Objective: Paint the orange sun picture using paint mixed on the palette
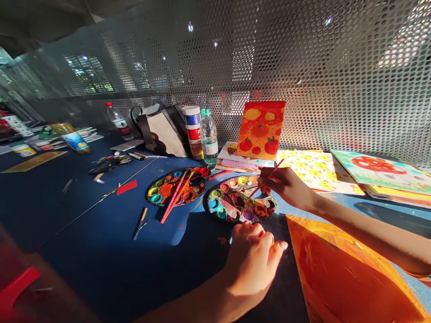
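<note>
My right hand (288,186) is closed around a thin paintbrush (274,174), its tip slanting down into a dark paint palette (213,213) with many coloured wells. Just in front of this palette is my left hand (252,255), fingers curled under and thumb out to the right; its fingertips are hidden, and whether they touch the palette rim I cannot tell. A second palette (150,190) lies to the left, with a pink paintbrush (174,196) and an orange one (177,198) across it. Under my right forearm is an orange-painted sheet (340,273), partly in shadow.
A red fruit painting (261,130) leans on the perforated metal wall. Beside it stand a clear bottle (209,143), stacked paint jars (193,132) and a bag (164,134). Other paintings (313,172) lie at right. A short brush (140,223) and red paper (127,187) lie leftward.
</note>
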Demonstrator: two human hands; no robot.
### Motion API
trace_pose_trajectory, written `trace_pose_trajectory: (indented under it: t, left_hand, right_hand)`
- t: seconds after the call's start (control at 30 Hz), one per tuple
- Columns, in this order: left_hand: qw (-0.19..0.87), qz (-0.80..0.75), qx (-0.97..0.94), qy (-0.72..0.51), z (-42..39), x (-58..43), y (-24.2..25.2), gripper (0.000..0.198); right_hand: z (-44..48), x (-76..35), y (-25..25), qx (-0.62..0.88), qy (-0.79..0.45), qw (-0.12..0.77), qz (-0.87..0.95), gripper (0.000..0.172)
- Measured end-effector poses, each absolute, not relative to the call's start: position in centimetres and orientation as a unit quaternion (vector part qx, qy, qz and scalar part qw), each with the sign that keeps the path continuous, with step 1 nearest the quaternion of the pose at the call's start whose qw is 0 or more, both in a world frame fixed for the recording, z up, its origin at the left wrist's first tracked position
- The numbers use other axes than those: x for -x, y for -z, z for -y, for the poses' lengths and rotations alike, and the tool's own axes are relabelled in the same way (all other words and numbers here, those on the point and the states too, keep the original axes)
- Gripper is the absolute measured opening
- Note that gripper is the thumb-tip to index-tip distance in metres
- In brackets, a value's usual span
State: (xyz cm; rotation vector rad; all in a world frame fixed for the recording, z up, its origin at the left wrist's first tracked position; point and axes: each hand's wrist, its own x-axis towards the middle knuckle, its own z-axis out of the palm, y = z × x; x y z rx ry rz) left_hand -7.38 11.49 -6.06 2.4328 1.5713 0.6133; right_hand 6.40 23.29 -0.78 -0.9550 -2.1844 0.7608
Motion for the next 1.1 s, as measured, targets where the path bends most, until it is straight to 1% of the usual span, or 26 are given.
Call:
trace_pose_trajectory:
  t: [0.1, 0.2, 0.4, 0.57, 0.73, 0.9, 1.1]
  left_hand:
    - [0.086, -0.526, -0.819, -0.211, -11.5, 7.4, 6.0, 0.028]
    - [0.086, -0.528, -0.819, -0.209, -11.4, 7.4, 5.9, 0.028]
    - [0.096, -0.537, -0.818, -0.181, -11.4, 7.3, 5.7, 0.028]
    - [0.092, -0.536, -0.819, -0.184, -11.5, 7.3, 5.7, 0.027]
    - [0.083, -0.53, -0.82, -0.198, -11.4, 7.3, 5.9, 0.027]
    - [0.074, -0.523, -0.824, -0.208, -11.5, 7.4, 6.2, 0.027]
    - [0.094, -0.529, -0.819, -0.201, -11.6, 7.4, 6.3, 0.029]
  right_hand:
    - [-23.3, -6.6, 0.7, 0.362, -0.325, 0.319, 0.813, 0.04]
    - [-23.5, -6.9, 1.0, 0.357, -0.356, 0.331, 0.798, 0.042]
    - [-23.5, -7.1, 1.2, 0.355, -0.355, 0.32, 0.804, 0.042]
    - [-23.4, -7.2, 0.5, 0.356, -0.364, 0.379, 0.773, 0.039]
    - [-24.3, -7.7, 1.1, 0.379, -0.411, 0.427, 0.711, 0.042]
    - [-25.6, -7.5, 1.9, 0.391, -0.44, 0.43, 0.685, 0.042]
    - [-26.3, -7.2, 2.2, 0.414, -0.43, 0.413, 0.688, 0.049]
